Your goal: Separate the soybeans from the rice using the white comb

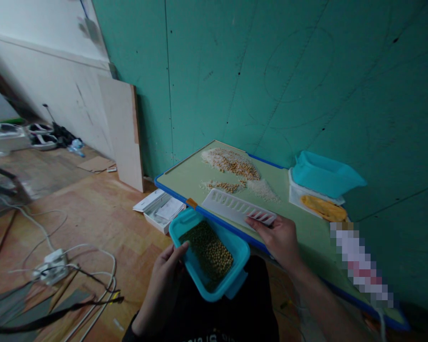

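Observation:
My left hand (169,266) grips the near left rim of a blue plastic container (240,249), its thumb over the edge. Inside lie green beans (199,237) and yellow soybeans (219,256). The container sits below the table's front edge, above my lap. In my right hand (280,237) is a white slotted plastic tray (231,206), pinched at its right end and resting along the front edge of the table. Behind the tray, a pile of white grains and soybeans (231,164) lies on the tabletop, with a smaller heap (224,186) nearer the tray.
The light green table (306,242) has a blue edge and stands against a green wall. On its right are a blue bin (324,173), a yellow cloth-like item (323,208) and a blurred-out object (360,266). A white box (160,211), cables and a power strip (53,266) lie on the floor.

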The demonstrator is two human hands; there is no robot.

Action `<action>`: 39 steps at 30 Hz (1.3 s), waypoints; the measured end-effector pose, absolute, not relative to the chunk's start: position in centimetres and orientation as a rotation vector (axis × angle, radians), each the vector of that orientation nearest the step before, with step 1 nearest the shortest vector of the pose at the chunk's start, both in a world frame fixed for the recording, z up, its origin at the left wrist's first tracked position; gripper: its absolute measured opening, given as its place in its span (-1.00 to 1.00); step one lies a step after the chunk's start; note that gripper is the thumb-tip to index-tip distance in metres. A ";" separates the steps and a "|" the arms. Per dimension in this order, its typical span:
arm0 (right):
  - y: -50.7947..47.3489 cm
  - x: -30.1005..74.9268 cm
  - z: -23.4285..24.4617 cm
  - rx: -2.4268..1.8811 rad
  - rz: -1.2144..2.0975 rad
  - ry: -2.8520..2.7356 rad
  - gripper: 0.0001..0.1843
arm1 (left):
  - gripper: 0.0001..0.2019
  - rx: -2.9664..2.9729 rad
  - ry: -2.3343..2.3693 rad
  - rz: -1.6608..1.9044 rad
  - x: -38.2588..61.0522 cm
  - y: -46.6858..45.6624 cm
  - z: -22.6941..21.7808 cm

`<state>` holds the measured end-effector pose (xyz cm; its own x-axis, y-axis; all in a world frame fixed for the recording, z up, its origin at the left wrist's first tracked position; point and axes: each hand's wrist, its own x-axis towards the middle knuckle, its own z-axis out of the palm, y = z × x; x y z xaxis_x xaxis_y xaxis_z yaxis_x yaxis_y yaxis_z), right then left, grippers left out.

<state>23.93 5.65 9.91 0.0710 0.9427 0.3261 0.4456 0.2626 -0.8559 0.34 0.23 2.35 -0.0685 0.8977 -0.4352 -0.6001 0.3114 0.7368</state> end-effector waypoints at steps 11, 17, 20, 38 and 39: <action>7.8 18.2 8.5 -1.069 0.266 -2.204 -0.34 | -0.68 0.371 1.063 1.284 0.0 0.0 1.2; 8.4 21.9 8.8 -1.205 0.209 -2.183 -0.29 | -0.76 0.363 1.059 1.264 0.0 -0.1 1.1; 8.1 24.4 9.1 -1.214 0.261 -2.136 -0.26 | -0.80 0.356 1.024 1.267 0.2 -0.3 1.8; 10.5 25.9 9.9 -1.485 0.197 -1.827 -0.73 | -0.73 0.346 1.060 1.291 -0.6 0.2 0.5; 10.8 25.6 10.0 -1.496 0.196 -1.825 -0.73 | -0.73 0.348 1.064 1.296 -0.8 0.2 0.4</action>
<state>25.59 10.81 9.96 -0.0310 0.8930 0.4490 0.7772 0.3040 -0.5509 -0.76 0.25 0.44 -0.0942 0.8931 -0.4399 -0.6052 0.2995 0.7376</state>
